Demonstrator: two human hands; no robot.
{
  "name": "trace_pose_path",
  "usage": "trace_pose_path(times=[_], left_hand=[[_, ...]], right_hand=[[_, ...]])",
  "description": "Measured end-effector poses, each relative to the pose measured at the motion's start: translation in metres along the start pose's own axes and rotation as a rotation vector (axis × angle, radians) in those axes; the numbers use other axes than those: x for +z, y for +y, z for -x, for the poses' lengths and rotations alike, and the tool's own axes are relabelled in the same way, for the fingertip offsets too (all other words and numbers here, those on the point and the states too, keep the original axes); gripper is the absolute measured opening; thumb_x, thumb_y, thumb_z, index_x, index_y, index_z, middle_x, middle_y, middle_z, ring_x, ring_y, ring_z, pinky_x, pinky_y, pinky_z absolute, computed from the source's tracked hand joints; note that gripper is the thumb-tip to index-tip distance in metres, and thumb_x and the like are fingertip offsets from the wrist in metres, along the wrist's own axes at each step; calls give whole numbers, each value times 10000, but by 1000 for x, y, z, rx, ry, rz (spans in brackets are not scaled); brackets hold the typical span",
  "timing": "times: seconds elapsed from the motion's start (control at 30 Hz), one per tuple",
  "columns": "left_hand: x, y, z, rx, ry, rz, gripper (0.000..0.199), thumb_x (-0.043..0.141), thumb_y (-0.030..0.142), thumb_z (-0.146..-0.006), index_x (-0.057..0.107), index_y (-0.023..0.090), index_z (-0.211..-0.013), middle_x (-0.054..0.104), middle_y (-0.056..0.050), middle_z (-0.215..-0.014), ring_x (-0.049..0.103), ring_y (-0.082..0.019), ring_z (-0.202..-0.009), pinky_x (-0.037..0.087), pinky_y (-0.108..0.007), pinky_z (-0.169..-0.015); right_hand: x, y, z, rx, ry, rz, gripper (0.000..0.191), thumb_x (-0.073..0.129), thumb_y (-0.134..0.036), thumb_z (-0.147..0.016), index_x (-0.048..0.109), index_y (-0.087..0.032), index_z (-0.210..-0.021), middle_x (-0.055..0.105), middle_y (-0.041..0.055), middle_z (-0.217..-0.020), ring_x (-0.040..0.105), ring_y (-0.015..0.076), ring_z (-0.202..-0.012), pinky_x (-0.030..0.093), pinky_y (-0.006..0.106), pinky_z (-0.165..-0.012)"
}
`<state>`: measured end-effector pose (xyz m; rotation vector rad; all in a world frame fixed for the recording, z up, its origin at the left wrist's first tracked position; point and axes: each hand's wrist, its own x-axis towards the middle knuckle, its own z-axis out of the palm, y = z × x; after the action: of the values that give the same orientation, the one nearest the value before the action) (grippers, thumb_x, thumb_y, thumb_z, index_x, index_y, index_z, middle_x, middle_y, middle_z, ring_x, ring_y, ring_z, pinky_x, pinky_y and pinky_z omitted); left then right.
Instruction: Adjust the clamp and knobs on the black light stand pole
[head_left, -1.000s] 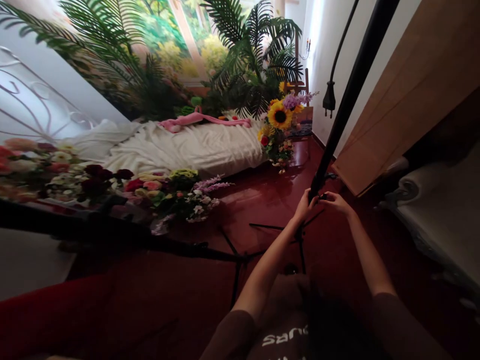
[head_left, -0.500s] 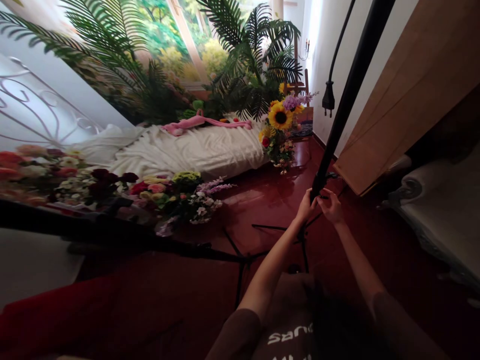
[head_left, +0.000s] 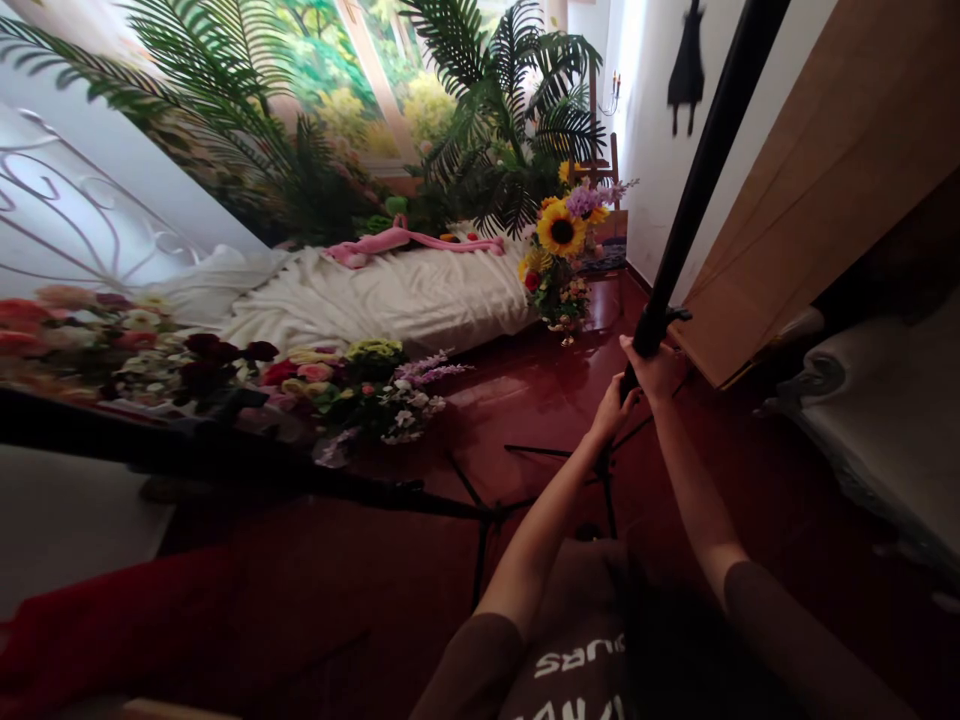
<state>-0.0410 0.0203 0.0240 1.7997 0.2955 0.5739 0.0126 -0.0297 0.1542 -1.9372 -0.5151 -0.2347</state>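
Note:
A black light stand [head_left: 694, 215] rises at a slant from the floor to the upper right. My left hand [head_left: 613, 408] is wrapped round its pole low down, near the tripod legs. Just above it, my right hand [head_left: 654, 368] grips the same pole below a dark clamp knob [head_left: 670, 316]. The far fingers of both hands are partly hidden by the pole. A black power plug [head_left: 686, 75] dangles on its cord beside the pole's upper part; what the stand carries is out of view.
A second black stand [head_left: 360, 487] slants across the left, its legs on the dark red floor [head_left: 517, 390]. Artificial flowers [head_left: 330, 390] border a bed with a white cover [head_left: 397, 300]. Sunflowers [head_left: 561, 230] stand at its end. On the right are a wooden board [head_left: 787, 190] and wrapped rolls [head_left: 862, 385].
My right hand has moved up from the lower knob and closed round the pole. The clamp knob and the hanging plug are higher. My left hand stays in place.

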Motion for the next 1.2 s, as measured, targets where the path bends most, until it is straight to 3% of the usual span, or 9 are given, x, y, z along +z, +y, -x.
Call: trace_pose_path(times=[0.1,0.23,0.33,0.47,0.67,0.9,0.97,1.07,1.2], left_hand=[[0,3,1,-25,7,-12,449,476,404,-908,415,162,-1281,666,-97,-990,640,-172,-823,490,-328,-829],[-1,8,1,-58,21,-66,425,473,443,-912,443,202,-1261,681,-61,-937,647,-165,-784,481,-296,-775],[-5,19,-5,-130,50,-205,428,491,549,-876,542,224,-1150,693,-59,-885,661,-201,-801,470,-292,-737],[-10,36,-20,-192,37,-445,504,533,670,-784,675,214,-944,706,-103,-828,676,-276,-832,463,-314,-718],[-6,43,-31,-238,49,-582,469,525,580,-819,736,165,-876,715,-156,-810,679,-275,-801,465,-316,-723],[-3,40,-30,-230,60,-596,431,531,525,-829,747,156,-882,720,-157,-823,679,-264,-834,473,-311,-765],[-3,41,-30,-239,44,-623,435,521,524,-832,746,158,-900,724,-158,-850,683,-265,-850,476,-308,-769],[-3,40,-30,-256,30,-685,434,511,518,-829,741,169,-948,728,-154,-906,689,-270,-875,479,-301,-759],[-3,38,-29,-212,24,-698,439,471,538,-845,740,207,-950,739,-120,-904,698,-257,-866,475,-285,-723]], right_hand=[[-8,-18,-23,-92,-9,-47,414,660,-567,-741,698,-156,-709,696,72,-645,701,252,-732,496,286,-594],[-11,-24,-40,-147,-92,-90,405,644,-538,-775,716,-140,-792,684,62,-642,703,234,-751,520,289,-605],[-12,-22,-41,-151,-146,-100,394,642,-532,-778,716,-145,-800,680,60,-636,704,228,-751,524,284,-599],[-13,-22,-38,-118,-115,-88,386,671,-526,-751,710,-142,-749,670,51,-618,700,230,-752,519,284,-601],[-12,-22,-38,-105,-102,-103,387,686,-529,-737,705,-143,-721,672,46,-636,693,217,-741,524,293,-620],[-24,-20,-33,-184,-174,-44,421,629,-567,-796,708,-157,-852,715,69,-779,696,223,-848,531,301,-720],[-33,-9,-27,-249,-268,-74,428,660,-555,-779,687,-183,-990,723,71,-924,685,221,-930,531,324,-804],[-46,27,-10,-292,-479,-143,559,710,-532,-743,587,-226,-1194,684,75,-1123,650,222,-1050,518,369,-899],[-52,92,19,-120,-553,-85,500,609,-532,-829,562,-212,-1210,658,113,-1183,630,226,-1095,493,414,-942]])
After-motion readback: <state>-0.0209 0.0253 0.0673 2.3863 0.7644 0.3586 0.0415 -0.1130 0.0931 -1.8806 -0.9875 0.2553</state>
